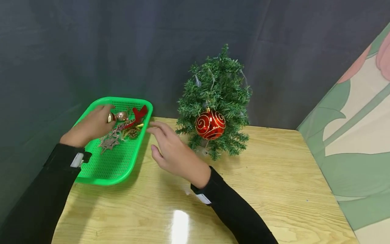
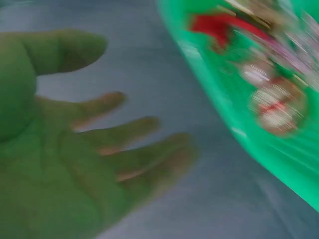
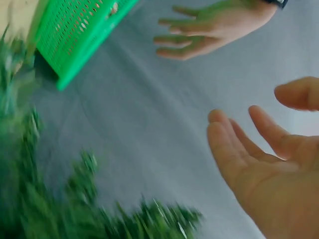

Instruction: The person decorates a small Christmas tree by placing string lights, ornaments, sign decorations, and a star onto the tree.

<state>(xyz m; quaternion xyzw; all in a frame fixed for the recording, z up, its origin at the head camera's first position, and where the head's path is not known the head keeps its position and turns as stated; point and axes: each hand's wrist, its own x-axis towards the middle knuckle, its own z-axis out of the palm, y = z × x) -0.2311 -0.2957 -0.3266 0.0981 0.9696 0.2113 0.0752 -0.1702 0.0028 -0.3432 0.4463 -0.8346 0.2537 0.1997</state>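
Your right hand [image 3: 271,167] reached in from the lower right of the frame, palm in view, thumb apart from gently bent fingers. Your left hand [image 3: 217,27] showed at the upper right, its spread fingers pointing left, a dark band [image 3: 280,2] at the wrist. A green perforated basket [image 3: 75,45] tilted across the upper left. Blurred green needled branches [image 3: 55,199] lined the left and bottom edges, before grey cloth [image 3: 144,124].

1. Green basket [image 1: 111,167] was holey plastic, sitting flat.
2. Jumbled toward its far end lay a shiny pinkish ball [image 1: 122,116], red ribbon [image 1: 140,114], pinecone [image 1: 132,133] and glittery snowflake [image 1: 109,142].
3. Left hand [image 1: 92,124] hung near the basket, right hand [image 1: 175,154] just right of it, both empty.
4. Little tree [image 1: 220,86] stood right of it, sporting a red ball [image 1: 210,125].
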